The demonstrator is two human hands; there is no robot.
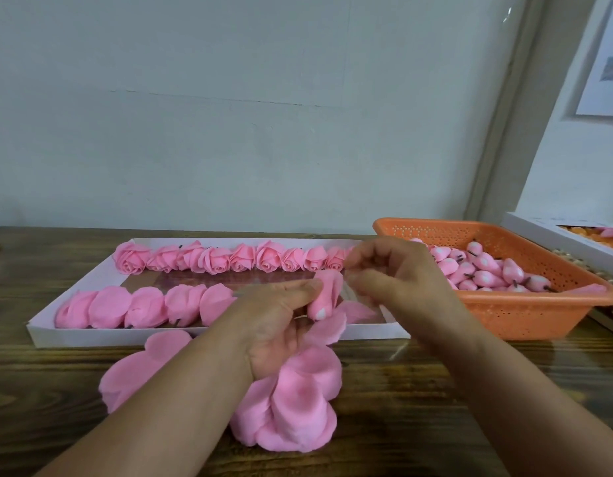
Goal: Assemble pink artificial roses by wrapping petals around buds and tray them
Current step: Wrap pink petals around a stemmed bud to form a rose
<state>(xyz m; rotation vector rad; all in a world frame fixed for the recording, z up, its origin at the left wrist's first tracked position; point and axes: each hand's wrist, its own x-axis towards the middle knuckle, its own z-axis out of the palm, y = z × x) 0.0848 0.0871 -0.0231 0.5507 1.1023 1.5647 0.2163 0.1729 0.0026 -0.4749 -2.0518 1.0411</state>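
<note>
The left hand [281,318] pinches a pink bud [324,297] with a petal partly round it, held above the near edge of the white tray [91,333]; a strip of joined petals [294,404] hangs from it onto the wooden table [418,390]. The right hand [398,273] is blurred, fingers curled by the bud's top; whether it grips cannot be told. Finished roses [215,259] line the tray's far side, and more buds [487,273] fill the orange basket [539,311] to the right

No text, label, brand or number can be read anywhere. A paper sheet [604,60] on the wall at two o'clock carries a small grey print, too blurred to tell. The white box [552,232] at three o'clock shows only faint, illegible marks.
</note>
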